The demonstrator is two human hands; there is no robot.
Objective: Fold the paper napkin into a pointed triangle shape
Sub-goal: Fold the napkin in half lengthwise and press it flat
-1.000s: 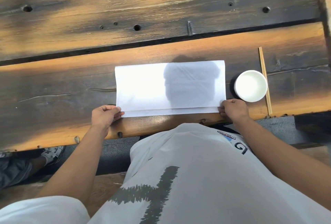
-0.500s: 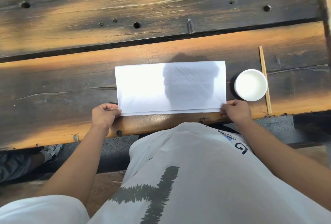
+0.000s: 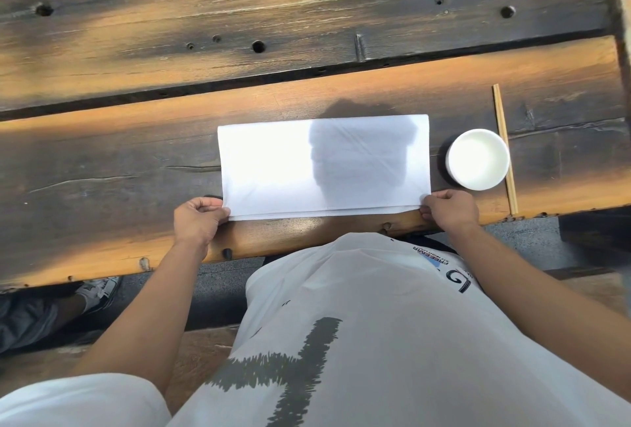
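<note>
A white paper napkin [image 3: 273, 167] lies flat on the wooden table as a wide rectangle folded in half, its layered open edges along the near side. My left hand [image 3: 196, 220] pinches the near left corner, fingers curled over the layers. At the near right corner, my right hand [image 3: 449, 210] pinches the layers the same way. A head-shaped shadow falls across the napkin's right half.
A small white bowl [image 3: 478, 160] stands just right of the napkin, with wooden chopsticks [image 3: 504, 150] lying beside it. The dark plank table [image 3: 307, 17] stretches far beyond the napkin. Its near edge runs just behind my hands. A person's shoe [image 3: 99, 290] shows below left.
The top layer's near edge has shifted slightly at the corners, leaving a thin strip of the lower layer showing. Both hands stay at the near corners.
</note>
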